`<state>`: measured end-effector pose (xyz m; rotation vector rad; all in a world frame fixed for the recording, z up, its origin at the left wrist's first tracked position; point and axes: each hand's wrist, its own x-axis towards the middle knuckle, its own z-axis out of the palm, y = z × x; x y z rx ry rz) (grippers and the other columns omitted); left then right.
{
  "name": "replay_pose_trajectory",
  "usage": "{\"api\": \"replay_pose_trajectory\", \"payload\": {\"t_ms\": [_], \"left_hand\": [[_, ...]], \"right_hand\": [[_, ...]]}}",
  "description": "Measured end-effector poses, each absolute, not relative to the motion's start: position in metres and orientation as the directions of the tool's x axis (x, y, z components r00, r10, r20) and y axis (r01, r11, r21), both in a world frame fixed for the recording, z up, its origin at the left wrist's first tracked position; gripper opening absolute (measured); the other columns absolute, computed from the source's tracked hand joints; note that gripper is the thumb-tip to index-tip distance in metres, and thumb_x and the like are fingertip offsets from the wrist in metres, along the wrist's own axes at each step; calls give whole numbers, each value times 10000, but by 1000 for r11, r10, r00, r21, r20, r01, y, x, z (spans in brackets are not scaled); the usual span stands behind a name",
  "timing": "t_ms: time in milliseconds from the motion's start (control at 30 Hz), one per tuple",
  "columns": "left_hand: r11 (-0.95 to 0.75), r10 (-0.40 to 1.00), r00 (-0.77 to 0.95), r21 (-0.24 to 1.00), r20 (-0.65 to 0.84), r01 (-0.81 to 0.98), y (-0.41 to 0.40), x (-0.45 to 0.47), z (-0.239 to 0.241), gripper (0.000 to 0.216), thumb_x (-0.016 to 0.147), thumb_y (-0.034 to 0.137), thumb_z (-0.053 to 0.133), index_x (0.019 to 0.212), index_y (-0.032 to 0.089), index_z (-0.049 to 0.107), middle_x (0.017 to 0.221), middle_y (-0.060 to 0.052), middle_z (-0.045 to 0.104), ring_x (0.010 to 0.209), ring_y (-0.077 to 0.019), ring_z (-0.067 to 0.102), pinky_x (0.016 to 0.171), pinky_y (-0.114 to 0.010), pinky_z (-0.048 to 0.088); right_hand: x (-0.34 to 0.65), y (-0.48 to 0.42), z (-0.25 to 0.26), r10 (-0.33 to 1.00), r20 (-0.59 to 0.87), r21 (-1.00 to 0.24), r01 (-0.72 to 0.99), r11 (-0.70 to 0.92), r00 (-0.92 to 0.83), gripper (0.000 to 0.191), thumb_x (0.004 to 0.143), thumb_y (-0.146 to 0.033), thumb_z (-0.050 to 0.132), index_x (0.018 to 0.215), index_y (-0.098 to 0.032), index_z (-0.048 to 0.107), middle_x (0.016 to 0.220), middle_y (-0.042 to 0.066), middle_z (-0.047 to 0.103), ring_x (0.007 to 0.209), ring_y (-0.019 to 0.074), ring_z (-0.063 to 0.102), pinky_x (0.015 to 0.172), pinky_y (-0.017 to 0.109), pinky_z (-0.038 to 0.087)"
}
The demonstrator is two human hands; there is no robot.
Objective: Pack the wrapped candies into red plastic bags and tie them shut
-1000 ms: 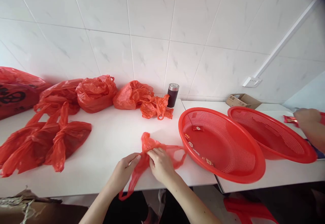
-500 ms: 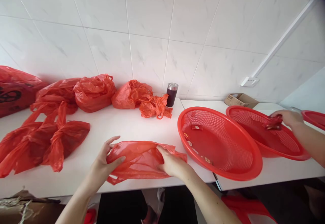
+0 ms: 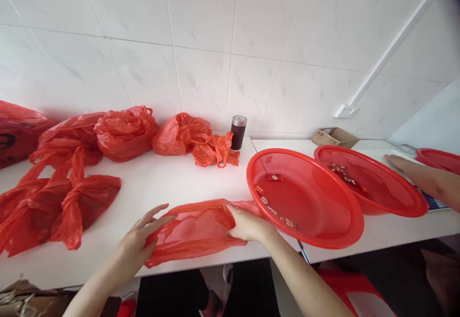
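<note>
A thin red plastic bag (image 3: pixel 194 245) lies on its side at the table's front edge, its mouth spread toward me. At the bag's left end is my left hand (image 3: pixel 134 245), fingers stretched apart, with some fingertips touching the plastic. My right hand (image 3: pixel 247 223) grips the bag's right side; some of its fingers are hidden in the plastic. Just right of it stands a large red mesh basket (image 3: pixel 319 211), with several small red-wrapped packets (image 3: pixel 275 178) along its left side.
A second red basket (image 3: pixel 388 187) holds more small packets; a co-worker's arm (image 3: pixel 427 173) reaches past it. Tied red bags (image 3: pixel 86 202) lie left. Crumpled red bags (image 3: pixel 125 132), a dark tumbler (image 3: pixel 238 132) and a small cardboard box (image 3: pixel 334 137) stand along the wall.
My left hand has shifted left and down, its fingers straighter, and the bag's mouth is wider. The co-worker's hand has let go of packets into the second basket and moved back. The view has turned slightly right.
</note>
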<state>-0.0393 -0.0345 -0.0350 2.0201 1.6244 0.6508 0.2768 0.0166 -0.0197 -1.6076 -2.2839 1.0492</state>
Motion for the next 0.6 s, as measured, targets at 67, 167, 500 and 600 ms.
{"api": "replay_pose_trajectory", "payload": {"t_ms": [67,167,500,600], "left_hand": [[-197,970,238,720,46,666,-39,-39,-27,503,823,209,461,1260,398,623,1444,29,489,1296,-264,487,1040,-345,436],[-157,977,210,808,41,568,-40,-32,-20,480,822,269,514,1278,377,616,1415,18,534,1341,-278,439,1098,-385,363],[-43,987,157,905,-27,424,-36,-18,-10,634,793,415,635,1404,370,472,1514,33,410,1416,-298,309,1167,-459,194],[55,991,95,944,-90,326,-39,-12,-4,628,744,446,678,1352,373,538,1449,43,496,1358,-334,406,1150,-487,262]], "right_hand": [[279,13,-18,897,-221,-601,778,184,-384,784,607,-169,652,1360,-305,485,1033,52,699,650,185,662,507,253,415],[276,-13,6,877,-137,-599,744,296,-460,826,703,-259,686,1465,-300,371,1267,103,618,1013,260,651,731,306,489],[386,-5,99,981,-43,-404,902,154,-187,579,827,-299,588,1396,-313,479,1241,97,618,1007,250,635,794,348,484],[420,13,50,947,-318,-267,963,-36,-53,805,641,-247,732,1407,-262,483,915,108,704,692,244,657,597,325,467]]}}
